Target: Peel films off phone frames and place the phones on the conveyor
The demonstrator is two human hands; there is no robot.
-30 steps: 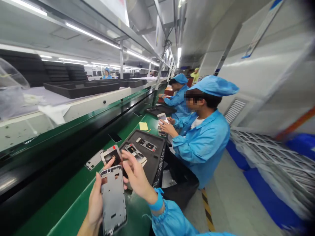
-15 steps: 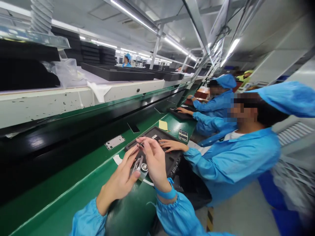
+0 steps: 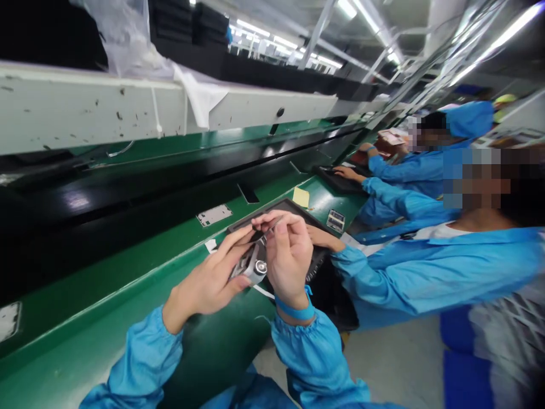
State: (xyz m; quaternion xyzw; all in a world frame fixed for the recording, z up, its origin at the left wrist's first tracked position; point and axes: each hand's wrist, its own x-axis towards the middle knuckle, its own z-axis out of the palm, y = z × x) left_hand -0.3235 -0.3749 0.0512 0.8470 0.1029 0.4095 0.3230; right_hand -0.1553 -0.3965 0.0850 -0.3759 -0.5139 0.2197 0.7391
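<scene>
1. The frame, a metal phone part, is held edge-on above the near lip of the green bench, not resting on anything. A loosened pinch could let it drop onto the bench or off the near edge to the floor.

2. The left hand grasps the frame from below and the left, thumb along its near side and fingers curled up its far side. Because the hold is on the edges alone, a twist from the other hand could lever the part out.

3. The right hand is closed over the frame's top right, fingertips pinching at its upper edge. What they nip is too small and blurred to tell. I judge that a slip there could scratch the part or flick it away.

4. A round lens ring shows on the frame between the two palms; a stray finger could smear it.

5. A co-worker's hand reaches onto the black tray just beyond the right hand. The two are close, so a bump seems possible.

6. The frame sits between both hands, touching each, near the middle of the view. A loose plate lies farther left on the bench, well apart.
</scene>
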